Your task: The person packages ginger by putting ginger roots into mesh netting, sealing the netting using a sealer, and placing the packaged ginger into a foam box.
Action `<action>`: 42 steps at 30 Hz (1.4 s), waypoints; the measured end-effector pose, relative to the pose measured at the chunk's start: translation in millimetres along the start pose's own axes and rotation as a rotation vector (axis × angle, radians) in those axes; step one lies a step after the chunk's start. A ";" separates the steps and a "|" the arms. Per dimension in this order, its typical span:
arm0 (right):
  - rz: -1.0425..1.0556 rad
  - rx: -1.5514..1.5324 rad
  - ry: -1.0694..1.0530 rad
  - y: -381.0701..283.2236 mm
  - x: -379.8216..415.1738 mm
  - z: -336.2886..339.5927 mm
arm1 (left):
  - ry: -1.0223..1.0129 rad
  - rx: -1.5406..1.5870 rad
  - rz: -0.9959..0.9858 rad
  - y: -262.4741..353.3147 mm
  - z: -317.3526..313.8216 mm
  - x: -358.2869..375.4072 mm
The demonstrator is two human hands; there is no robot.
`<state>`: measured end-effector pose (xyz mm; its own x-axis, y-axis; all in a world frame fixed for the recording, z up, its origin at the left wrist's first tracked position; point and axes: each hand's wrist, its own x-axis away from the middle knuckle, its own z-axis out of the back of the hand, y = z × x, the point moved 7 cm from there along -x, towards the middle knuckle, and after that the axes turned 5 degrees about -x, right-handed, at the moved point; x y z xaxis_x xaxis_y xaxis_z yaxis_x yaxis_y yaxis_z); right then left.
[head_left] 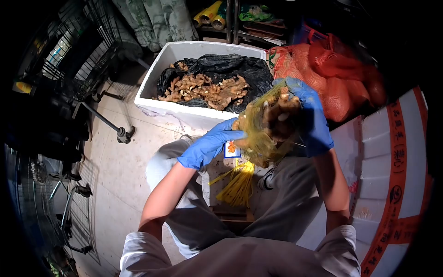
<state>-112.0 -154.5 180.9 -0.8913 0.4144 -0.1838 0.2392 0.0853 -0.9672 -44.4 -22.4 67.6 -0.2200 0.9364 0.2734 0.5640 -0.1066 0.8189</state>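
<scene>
Biggest thing in frame is the person (277, 256), seen from their own head, sitting with grey-trousered knees spread over a pale floor (117, 194). Both arms reach forward: left forearm slants up and to the right, right forearm goes up nearly straight, leaning in a bit. The left hand (208, 144), in a blue glove, is closed on the left side of a yellow mesh bag (266, 131) of ginger, fingers aimed right; the right hand (318, 124), same glove, is wrapped around the right side and upper end, so both are gripping it. Wire carts (76, 55) fill the left edge. On the right there's a white ribbed box (376, 147) with red tape (398, 152) carrying dark Chinese characters; the bracketed bit looks like 菜心, the rest is too warped for me to trust. Past the hands sits a white foam box (182, 113), with loose ginger (198, 87) on a crumpled black liner (230, 64), and red mesh sacks (341, 87) slump just beside it. Back to the bag: it's held up between the knees and the foam box, long axis steep, top leaning right; can't tell which end is the mouth. Below it is a fan of yellow strips (236, 187), plus a little blue-edged label (232, 149) with orange print, too small to read.
</scene>
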 end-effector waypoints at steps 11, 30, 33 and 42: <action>-0.098 -0.079 0.174 52.3 -7.6 9.5 | 0.042 0.137 -0.193 1.2 -12.5 -15.7; 0.578 1.146 0.204 86.8 19.4 28.9 | 0.531 -0.587 -0.572 2.7 33.3 -3.6; 0.476 1.440 0.108 94.1 39.0 22.9 | 0.596 -0.828 -0.640 17.4 5.8 22.6; 0.157 1.012 0.097 98.1 35.5 41.8 | 0.638 -0.895 -0.496 40.9 26.7 50.0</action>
<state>-136.3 -169.3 72.1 -0.8322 0.4303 -0.3496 -0.1260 -0.7609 -0.6365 -11.1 29.0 101.3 -0.7526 0.6344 -0.1767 -0.3893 -0.2122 0.8964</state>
